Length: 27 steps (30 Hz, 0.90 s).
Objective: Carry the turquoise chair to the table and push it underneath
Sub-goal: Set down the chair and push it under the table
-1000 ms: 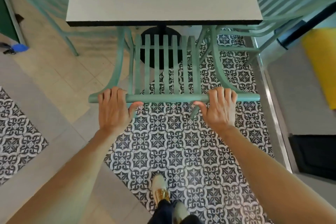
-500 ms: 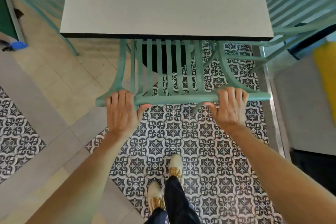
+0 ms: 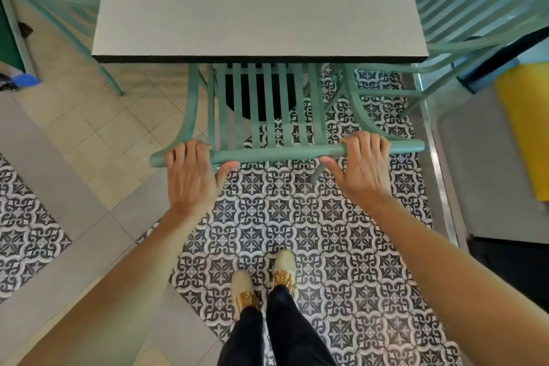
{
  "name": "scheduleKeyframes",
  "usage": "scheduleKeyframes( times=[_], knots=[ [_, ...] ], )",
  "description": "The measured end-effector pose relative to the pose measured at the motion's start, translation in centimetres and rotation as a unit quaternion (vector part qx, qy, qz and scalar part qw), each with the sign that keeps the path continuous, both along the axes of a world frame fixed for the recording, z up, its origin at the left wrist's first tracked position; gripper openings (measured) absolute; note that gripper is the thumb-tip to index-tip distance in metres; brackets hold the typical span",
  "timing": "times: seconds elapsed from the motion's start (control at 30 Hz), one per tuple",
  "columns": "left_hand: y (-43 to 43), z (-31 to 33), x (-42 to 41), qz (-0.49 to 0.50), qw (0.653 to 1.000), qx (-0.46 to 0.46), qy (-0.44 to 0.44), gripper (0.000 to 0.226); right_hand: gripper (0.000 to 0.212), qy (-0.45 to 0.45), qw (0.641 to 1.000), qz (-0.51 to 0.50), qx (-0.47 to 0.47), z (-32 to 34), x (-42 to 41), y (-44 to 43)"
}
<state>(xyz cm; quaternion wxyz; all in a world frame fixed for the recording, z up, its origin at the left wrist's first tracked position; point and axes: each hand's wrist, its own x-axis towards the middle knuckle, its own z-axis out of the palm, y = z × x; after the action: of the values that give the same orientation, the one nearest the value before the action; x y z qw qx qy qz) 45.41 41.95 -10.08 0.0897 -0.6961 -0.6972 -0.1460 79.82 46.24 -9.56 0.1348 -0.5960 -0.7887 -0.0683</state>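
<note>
Fingers of my left hand [image 3: 190,175] curl over the top rail of the turquoise chair [image 3: 267,116], thumb hooked beneath it, near the rail's left end. My right hand [image 3: 361,168] grips the same rail toward its right end, fingers wrapped over and thumb lying along the near side. Both hands are closed on the rail, with a long bare stretch of it between them.

Just beyond my knuckles the slats run forward and disappear under the near edge of the table [image 3: 258,9]. The seat's front part is hidden below the grey top, so I judge the chair partly tucked, with the back standing clear of the edge.

Past my right hand, another turquoise chair [image 3: 475,15] stands at the table's right side, and its curved legs come close to my chair's right arm. That is my main worry: if I push slightly skewed, the frames could catch and jam. Straight ahead of my hands, the dark round table base [image 3: 255,98] sits under the slats; I cannot tell how much room the front legs have before meeting it. Pushing too far could pinch my knuckles against the tabletop edge.
</note>
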Motion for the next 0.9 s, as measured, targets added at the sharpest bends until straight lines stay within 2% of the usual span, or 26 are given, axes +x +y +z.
scheduleKeyframes(
  times=[0.23,0.5,0.9],
  knots=[
    [-0.5,-0.2,-0.2,0.002,0.999,0.020,-0.038,0.077,0.075,-0.009,1.000,-0.018,0.010,-0.5,1.7,-0.9],
    [-0.3,-0.9,-0.5,0.006,0.998,0.044,-0.049,0.072,0.076,-0.026,0.998,-0.047,0.018,-1.0,0.9,-0.7],
    [-0.3,-0.7,-4.5,-0.011,0.998,0.035,-0.052,0.072,0.063,-0.021,0.997,-0.073,0.026,-1.1,-3.2,-2.4]
  ],
)
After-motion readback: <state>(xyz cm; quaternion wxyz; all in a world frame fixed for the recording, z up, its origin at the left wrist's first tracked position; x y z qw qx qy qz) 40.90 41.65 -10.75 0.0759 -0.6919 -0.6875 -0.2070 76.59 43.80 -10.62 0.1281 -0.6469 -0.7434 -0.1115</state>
